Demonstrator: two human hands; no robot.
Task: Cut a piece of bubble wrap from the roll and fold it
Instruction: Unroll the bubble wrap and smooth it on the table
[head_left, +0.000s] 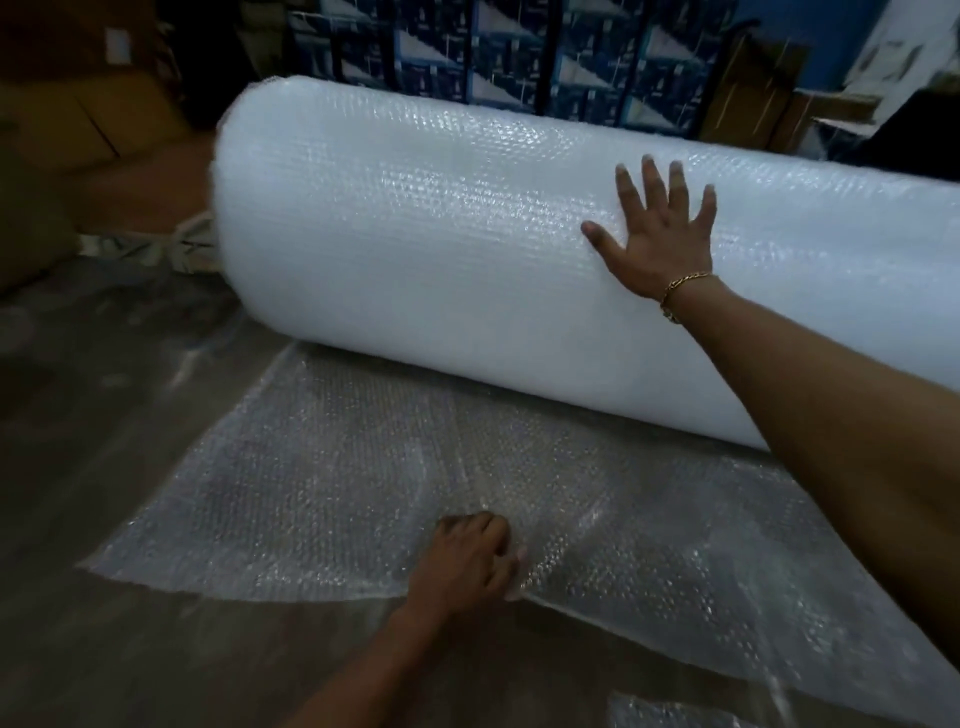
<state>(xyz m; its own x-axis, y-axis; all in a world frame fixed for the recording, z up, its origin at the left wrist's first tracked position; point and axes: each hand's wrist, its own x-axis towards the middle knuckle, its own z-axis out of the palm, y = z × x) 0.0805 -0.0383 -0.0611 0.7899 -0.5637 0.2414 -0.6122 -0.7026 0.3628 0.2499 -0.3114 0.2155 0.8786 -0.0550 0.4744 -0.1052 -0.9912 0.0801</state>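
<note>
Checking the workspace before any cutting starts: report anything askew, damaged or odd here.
Nothing looks damaged. The roll lies on the floor, its unrolled sheet fairly flat, the free edge slightly wavy. The right hand presses the roll; the left hand pinches the sheet's edge.

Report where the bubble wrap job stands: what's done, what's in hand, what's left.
Done: a length of sheet is unrolled flat on the floor, joined to the roll. In hand: the right hand presses open-palmed on the roll, while the left hand grips the sheet's near edge. Left: the cut, with no cutting tool in view, then the fold.
</note>
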